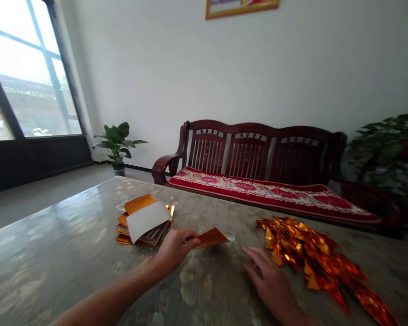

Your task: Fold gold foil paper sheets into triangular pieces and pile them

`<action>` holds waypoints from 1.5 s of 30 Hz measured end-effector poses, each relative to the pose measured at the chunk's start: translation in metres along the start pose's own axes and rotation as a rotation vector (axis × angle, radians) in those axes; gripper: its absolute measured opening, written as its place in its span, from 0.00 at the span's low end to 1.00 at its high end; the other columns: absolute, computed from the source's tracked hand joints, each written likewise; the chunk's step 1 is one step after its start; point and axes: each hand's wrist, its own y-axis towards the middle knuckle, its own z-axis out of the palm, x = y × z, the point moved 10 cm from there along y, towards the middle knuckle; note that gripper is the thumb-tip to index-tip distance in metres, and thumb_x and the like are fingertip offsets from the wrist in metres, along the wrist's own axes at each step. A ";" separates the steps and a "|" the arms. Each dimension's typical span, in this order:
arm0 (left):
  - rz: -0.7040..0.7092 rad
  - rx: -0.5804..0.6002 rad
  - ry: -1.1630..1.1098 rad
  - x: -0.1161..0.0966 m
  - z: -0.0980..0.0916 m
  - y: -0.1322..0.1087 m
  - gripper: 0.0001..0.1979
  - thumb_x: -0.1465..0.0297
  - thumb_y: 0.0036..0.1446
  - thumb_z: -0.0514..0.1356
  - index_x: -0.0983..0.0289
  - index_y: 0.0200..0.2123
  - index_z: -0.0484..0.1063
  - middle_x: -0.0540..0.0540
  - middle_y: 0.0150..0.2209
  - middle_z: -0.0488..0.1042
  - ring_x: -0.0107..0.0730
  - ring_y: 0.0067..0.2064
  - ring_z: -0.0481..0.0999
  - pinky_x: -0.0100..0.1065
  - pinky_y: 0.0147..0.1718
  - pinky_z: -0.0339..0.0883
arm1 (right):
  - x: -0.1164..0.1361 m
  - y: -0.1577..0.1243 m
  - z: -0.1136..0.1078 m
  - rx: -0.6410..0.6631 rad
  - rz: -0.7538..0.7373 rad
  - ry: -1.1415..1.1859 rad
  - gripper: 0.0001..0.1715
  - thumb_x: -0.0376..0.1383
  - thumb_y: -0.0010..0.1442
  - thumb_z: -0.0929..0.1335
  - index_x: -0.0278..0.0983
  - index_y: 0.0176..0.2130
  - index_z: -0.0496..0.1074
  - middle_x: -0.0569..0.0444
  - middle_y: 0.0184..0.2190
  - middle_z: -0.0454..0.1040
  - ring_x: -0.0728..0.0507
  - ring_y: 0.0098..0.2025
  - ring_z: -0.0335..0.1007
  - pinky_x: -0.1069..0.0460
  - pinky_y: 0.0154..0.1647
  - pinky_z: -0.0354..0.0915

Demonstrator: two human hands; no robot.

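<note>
Pinched in the left hand [176,244], a pointed orange paper piece [212,237] is apparently being positioned, its free tip likely needing the open right hand [270,277].

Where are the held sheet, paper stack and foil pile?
Held sheet [212,237], head view: its orange face.
Paper stack [148,220], head view: white top sheet.
Foil pile [314,256], head view: its middle.

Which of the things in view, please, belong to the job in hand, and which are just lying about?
Apparently in use:
Orange piece held in the left hand
Stack of sheets on the table
Shiny orange pile beside the right hand

Apparently background:
Wooden bench, red cover
Potted plant near the window
Leafy plant, far right
Framed picture
</note>
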 end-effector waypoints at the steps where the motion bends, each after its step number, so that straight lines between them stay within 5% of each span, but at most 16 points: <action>1: -0.001 0.010 -0.062 -0.003 0.010 0.002 0.13 0.65 0.59 0.56 0.64 0.29 0.78 0.48 0.25 0.76 0.30 0.30 0.73 0.27 0.29 0.59 | 0.002 0.001 -0.001 -0.010 0.037 0.041 0.22 0.36 0.63 0.64 0.45 0.57 0.68 0.52 0.53 0.72 0.43 0.45 0.74 0.49 0.47 0.71; 5: -0.025 0.073 -0.286 -0.001 0.048 0.005 0.12 0.66 0.58 0.55 0.64 0.28 0.74 0.47 0.23 0.71 0.27 0.25 0.68 0.26 0.25 0.58 | 0.005 0.006 -0.005 -0.063 0.086 0.126 0.31 0.36 0.59 0.66 0.46 0.61 0.63 0.51 0.57 0.68 0.40 0.52 0.70 0.45 0.53 0.68; 9: -0.047 0.086 -0.427 0.011 0.068 0.000 0.11 0.65 0.58 0.55 0.64 0.27 0.70 0.46 0.22 0.66 0.25 0.23 0.66 0.26 0.24 0.58 | -0.019 0.006 -0.012 -0.163 0.167 0.183 0.19 0.38 0.56 0.68 0.44 0.48 0.73 0.49 0.55 0.69 0.36 0.59 0.64 0.39 0.59 0.61; 12: -0.095 0.081 -0.535 0.023 0.074 -0.004 0.12 0.63 0.58 0.56 0.64 0.28 0.68 0.45 0.22 0.66 0.25 0.21 0.66 0.26 0.22 0.58 | -0.040 0.005 -0.003 -0.124 0.283 0.372 0.21 0.43 0.56 0.69 0.42 0.49 0.72 0.47 0.54 0.72 0.36 0.55 0.68 0.41 0.54 0.66; 15: -0.133 0.060 -0.620 0.031 0.075 -0.004 0.13 0.60 0.57 0.57 0.64 0.28 0.67 0.45 0.23 0.67 0.24 0.20 0.67 0.25 0.21 0.58 | -0.044 0.006 0.015 0.029 0.362 0.565 0.21 0.44 0.57 0.67 0.40 0.49 0.74 0.48 0.44 0.79 0.38 0.45 0.75 0.45 0.45 0.69; 17: -0.155 0.042 -0.655 0.034 0.074 -0.002 0.14 0.59 0.56 0.58 0.64 0.28 0.67 0.46 0.24 0.69 0.22 0.19 0.67 0.25 0.20 0.57 | -0.037 0.007 0.019 0.084 0.358 0.618 0.16 0.45 0.57 0.67 0.38 0.39 0.78 0.50 0.36 0.80 0.39 0.40 0.75 0.47 0.43 0.68; 22: -0.217 -0.006 -0.675 0.043 0.072 0.002 0.17 0.55 0.53 0.60 0.65 0.28 0.67 0.47 0.25 0.70 0.21 0.18 0.67 0.24 0.18 0.55 | -0.033 0.006 0.019 0.092 0.447 0.642 0.17 0.45 0.53 0.68 0.37 0.21 0.71 0.58 0.17 0.70 0.48 0.21 0.63 0.54 0.23 0.58; 34: -0.210 0.008 -0.711 0.042 0.075 0.004 0.18 0.56 0.52 0.63 0.66 0.36 0.73 0.48 0.26 0.72 0.21 0.18 0.64 0.24 0.17 0.58 | -0.032 -0.001 0.020 0.103 0.502 0.685 0.19 0.47 0.52 0.70 0.38 0.21 0.64 0.59 0.16 0.67 0.51 0.18 0.57 0.55 0.19 0.54; 40: -0.257 -0.014 -0.701 0.043 0.075 0.001 0.19 0.54 0.49 0.63 0.66 0.30 0.73 0.47 0.22 0.70 0.22 0.17 0.64 0.24 0.17 0.56 | -0.037 -0.001 0.020 0.060 0.514 0.692 0.22 0.49 0.48 0.72 0.39 0.19 0.61 0.62 0.15 0.62 0.51 0.19 0.55 0.55 0.20 0.53; 45: -0.287 -0.189 -0.665 0.054 0.056 -0.001 0.21 0.51 0.50 0.62 0.65 0.24 0.69 0.45 0.18 0.66 0.24 0.17 0.66 0.25 0.17 0.57 | -0.052 -0.003 0.013 -0.059 0.553 0.752 0.25 0.54 0.49 0.72 0.38 0.21 0.63 0.61 0.17 0.63 0.50 0.20 0.57 0.55 0.21 0.56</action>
